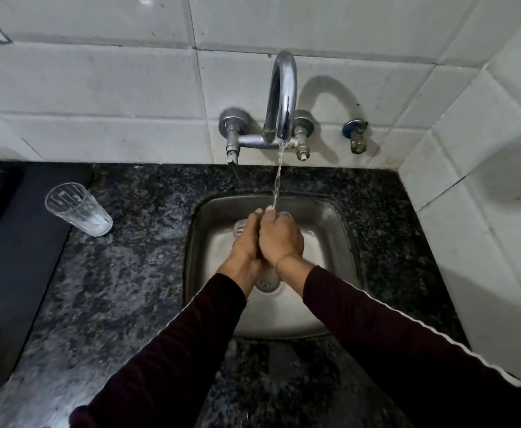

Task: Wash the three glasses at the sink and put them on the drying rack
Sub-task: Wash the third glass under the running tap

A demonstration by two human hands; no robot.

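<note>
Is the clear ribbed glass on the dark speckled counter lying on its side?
No, the clear ribbed glass stands upright on the dark speckled counter, left of the steel sink.

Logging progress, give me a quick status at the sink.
Left hand and right hand grip a glass under running tap. Second glass upright on counter. No obstruction.

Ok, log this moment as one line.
phase: rinsing | both hands grip glass under tap stream over sink | second glass upright on counter, left
</note>
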